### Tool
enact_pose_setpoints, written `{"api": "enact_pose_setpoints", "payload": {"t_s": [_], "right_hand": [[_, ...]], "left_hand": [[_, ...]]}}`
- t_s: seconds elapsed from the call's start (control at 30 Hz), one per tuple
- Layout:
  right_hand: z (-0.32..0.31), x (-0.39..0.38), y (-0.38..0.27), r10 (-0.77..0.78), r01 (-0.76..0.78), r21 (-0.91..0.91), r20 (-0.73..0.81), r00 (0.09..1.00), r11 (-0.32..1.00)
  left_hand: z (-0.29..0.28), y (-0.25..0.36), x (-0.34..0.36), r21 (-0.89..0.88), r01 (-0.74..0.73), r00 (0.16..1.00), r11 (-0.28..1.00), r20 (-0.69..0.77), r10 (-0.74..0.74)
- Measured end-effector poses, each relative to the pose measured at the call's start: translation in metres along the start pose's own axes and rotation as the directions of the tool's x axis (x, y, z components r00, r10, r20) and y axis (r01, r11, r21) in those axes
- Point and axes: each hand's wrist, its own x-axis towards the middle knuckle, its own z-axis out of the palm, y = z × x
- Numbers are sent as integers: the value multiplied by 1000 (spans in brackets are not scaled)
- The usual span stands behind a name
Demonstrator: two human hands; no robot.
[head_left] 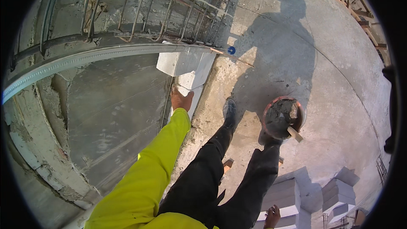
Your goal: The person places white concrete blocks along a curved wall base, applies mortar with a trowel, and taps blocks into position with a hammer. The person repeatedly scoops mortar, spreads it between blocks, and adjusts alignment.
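My left hand (pixel 182 100), at the end of a yellow sleeve, grips the top of a white block (pixel 186 88), with thumb and fingers on opposite sides. That block belongs to a low row of white blocks along the edge of a grey slab. At the far end of the row, another white block (pixel 168 63) sits crosswise, partly in shadow. Low at the right, my right hand (pixel 272 217) hangs with loosely spread fingers and nothing seen in it. Behind it in the picture is a stack of white blocks (pixel 285 193); whether it touches them is unclear.
A bucket of wet mortar (pixel 277 116) with a tool handle (pixel 295 134) stands beside my right foot. Steel rebar (pixel 169 15) and a pale ribbed conduit (pixel 76 61) cross the far left. A blue round object (pixel 231 50) and more blocks (pixel 338 195) lie on the concrete.
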Motion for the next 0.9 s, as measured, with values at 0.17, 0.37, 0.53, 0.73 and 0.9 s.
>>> {"api": "enact_pose_setpoints", "payload": {"t_s": [0.17,0.37,0.53,0.73,0.9], "right_hand": [[9,9,6,63,-64,3,65,996,998],[17,0,-8,110,-107,-34,107,988,994],[8,-2,-12,122,-115,-77,91,988,990],[5,10,-37,121,-119,-33,72,990,992],[16,8,-65,139,-133,-60,117,983,989]], "left_hand": [[16,6,63,-396,-245,950,885,-278,138],[30,19,85,-571,-210,943,793,-332,10],[39,6,95,-700,-229,954,677,-300,13],[38,4,84,-711,-318,917,627,-400,12],[39,17,30,-820,-246,894,517,-398,-204]]}}
